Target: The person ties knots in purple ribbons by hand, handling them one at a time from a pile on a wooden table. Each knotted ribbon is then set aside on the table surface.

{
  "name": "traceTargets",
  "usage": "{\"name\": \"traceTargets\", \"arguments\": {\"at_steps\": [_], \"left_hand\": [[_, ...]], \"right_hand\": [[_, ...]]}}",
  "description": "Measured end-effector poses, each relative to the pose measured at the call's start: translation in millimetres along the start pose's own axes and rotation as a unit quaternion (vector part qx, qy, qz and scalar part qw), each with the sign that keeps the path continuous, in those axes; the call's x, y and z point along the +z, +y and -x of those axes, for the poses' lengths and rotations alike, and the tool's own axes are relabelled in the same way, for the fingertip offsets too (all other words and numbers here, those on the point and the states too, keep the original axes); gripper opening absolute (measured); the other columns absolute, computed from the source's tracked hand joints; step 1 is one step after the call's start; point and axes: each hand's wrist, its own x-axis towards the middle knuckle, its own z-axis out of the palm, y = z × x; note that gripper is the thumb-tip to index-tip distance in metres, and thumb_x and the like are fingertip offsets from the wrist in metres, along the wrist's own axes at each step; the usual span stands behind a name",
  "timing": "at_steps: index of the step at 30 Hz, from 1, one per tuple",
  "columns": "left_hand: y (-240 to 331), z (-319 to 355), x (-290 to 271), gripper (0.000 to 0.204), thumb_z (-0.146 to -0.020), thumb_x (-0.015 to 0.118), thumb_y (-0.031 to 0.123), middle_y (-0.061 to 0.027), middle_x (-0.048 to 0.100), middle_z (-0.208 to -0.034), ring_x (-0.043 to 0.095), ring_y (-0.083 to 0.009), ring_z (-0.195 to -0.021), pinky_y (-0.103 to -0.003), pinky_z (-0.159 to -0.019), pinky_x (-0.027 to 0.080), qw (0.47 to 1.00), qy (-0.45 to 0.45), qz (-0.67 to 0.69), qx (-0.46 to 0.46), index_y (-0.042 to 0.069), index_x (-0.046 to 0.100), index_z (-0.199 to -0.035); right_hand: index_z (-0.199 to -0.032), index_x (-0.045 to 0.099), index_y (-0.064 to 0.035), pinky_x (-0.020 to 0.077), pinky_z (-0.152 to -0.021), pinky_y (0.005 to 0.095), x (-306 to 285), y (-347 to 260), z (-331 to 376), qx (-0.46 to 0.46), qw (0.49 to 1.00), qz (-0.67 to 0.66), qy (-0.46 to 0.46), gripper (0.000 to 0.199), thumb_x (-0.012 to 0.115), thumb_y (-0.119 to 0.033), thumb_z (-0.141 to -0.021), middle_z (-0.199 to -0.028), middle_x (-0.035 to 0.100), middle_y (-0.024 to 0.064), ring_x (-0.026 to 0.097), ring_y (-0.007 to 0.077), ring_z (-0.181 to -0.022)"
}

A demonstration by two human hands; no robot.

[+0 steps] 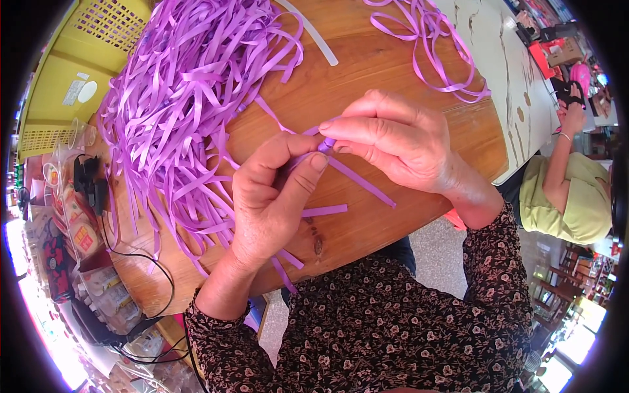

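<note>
Over the wooden table (367,72), both my hands meet at a small knotted part of a purple ribbon (325,145). My left hand (275,190) pinches the ribbon between thumb and forefinger. From the other side, the fingertips of my right hand (400,141) are closed on the same spot. Loose ribbon ends hang below and to the right of my fingers, lying across the wood. A big heap of purple ribbons (190,85) covers the left and far side of the table, right beside my left hand.
A yellow plastic crate (88,46) stands at the far left. More purple ribbon loops (452,82) lie at the far right, near a white marbled surface (488,39). A translucent strip (314,36) rests behind the heap. A black cable (134,255) runs along the left edge. Another person (567,190) sits at the right.
</note>
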Motion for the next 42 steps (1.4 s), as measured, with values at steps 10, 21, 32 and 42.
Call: {"name": "traceTargets", "arguments": {"at_steps": [10, 21, 32, 42], "left_hand": [[7, -1, -1, 0.012, -0.080, 0.066, -0.002, -0.0076, 0.053, -0.072, 0.049, -0.0171, -0.058, -0.026, -0.053, 0.040, 0.931, -0.002, -0.307, 0.199, 0.000, 0.063, -0.092], [-2, 0, -1, 0.033, -0.058, 0.062, 0.000, -0.0059, 0.050, -0.072, 0.049, -0.0210, -0.054, -0.032, -0.047, 0.040, 0.778, -0.001, -0.542, 0.318, 0.000, 0.065, -0.091], [-7, 2, 0, 0.033, -0.057, 0.060, -0.005, -0.0077, 0.053, -0.075, 0.053, -0.0218, -0.059, -0.032, -0.048, 0.042, 0.787, 0.001, -0.519, 0.332, -0.002, 0.065, -0.089], [0, -11, 1, 0.050, -0.074, 0.072, 0.013, -0.0170, 0.057, -0.100, 0.057, -0.0310, -0.083, -0.039, -0.070, 0.046, 0.874, 0.033, -0.402, 0.271, -0.002, 0.054, -0.118]], "right_hand": [[-0.095, 0.065, -0.0007, 0.0486, -0.054, 0.0313, -2, 4, 4, -0.084, 0.995, 0.045, -0.028, 0.026, 0.072, 0.000, -0.070, -0.083, 0.061, 0.0087, 0.060, 0.0210, -0.067], [-0.084, 0.058, -0.0033, 0.0454, -0.057, 0.0360, 14, 5, 12, 0.082, 0.994, -0.051, -0.048, 0.014, 0.070, -0.009, -0.079, -0.075, 0.058, 0.0080, 0.058, 0.0266, -0.067], [-0.083, 0.057, -0.0019, 0.0429, -0.057, 0.0345, 16, 5, 14, 0.166, 0.971, -0.144, -0.089, 0.018, 0.060, -0.018, -0.090, -0.073, 0.057, 0.0098, 0.056, 0.0264, -0.064], [-0.091, 0.060, -0.0025, 0.0439, -0.056, 0.0214, -9, 5, -5, 0.380, 0.880, -0.276, -0.075, 0.020, 0.052, -0.020, -0.096, -0.073, 0.059, 0.0003, 0.054, 0.0066, -0.063]]}}
